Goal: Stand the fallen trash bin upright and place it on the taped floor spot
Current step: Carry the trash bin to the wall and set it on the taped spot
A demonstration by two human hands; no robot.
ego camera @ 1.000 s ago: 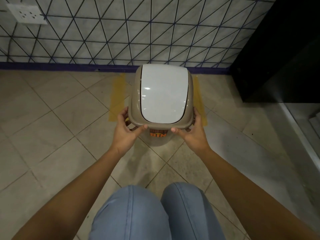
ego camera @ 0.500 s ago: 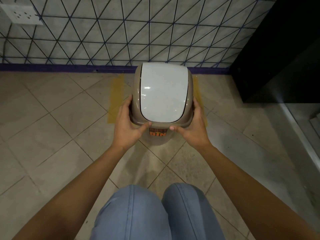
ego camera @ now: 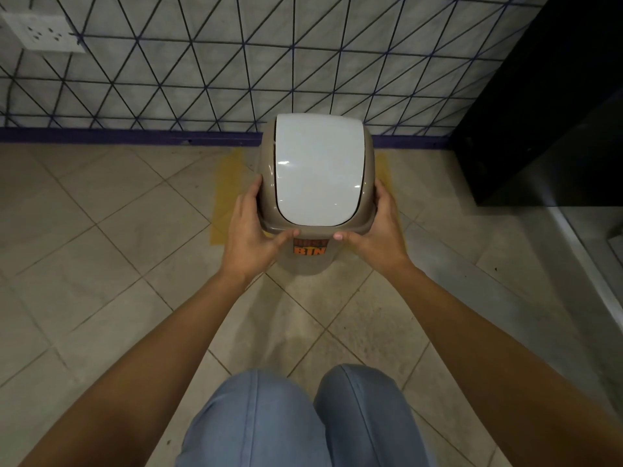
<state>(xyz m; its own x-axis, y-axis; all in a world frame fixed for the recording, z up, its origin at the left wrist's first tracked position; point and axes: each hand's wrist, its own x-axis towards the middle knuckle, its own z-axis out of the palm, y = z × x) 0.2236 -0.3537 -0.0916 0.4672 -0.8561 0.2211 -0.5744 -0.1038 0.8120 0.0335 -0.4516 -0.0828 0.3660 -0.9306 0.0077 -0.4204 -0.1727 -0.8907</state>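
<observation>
Taupe plastic trash bin [ego camera: 367, 163] with white swing lid stood upright between my left hand [ego camera: 251, 235] and right hand [ego camera: 379, 232], both clasping its rim; its base hid most of the yellow taped floor spot [ego camera: 227, 197].

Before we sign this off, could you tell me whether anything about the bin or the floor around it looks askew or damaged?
Nothing stands out. The bin is upright between the yellow tape strips, lid shut, held by the left hand and right hand. No spill or damage shows.

Tiled floor [ego camera: 101, 264], yellow tape [ego camera: 224, 200] (worn), bin [ego camera: 310, 261]
</observation>
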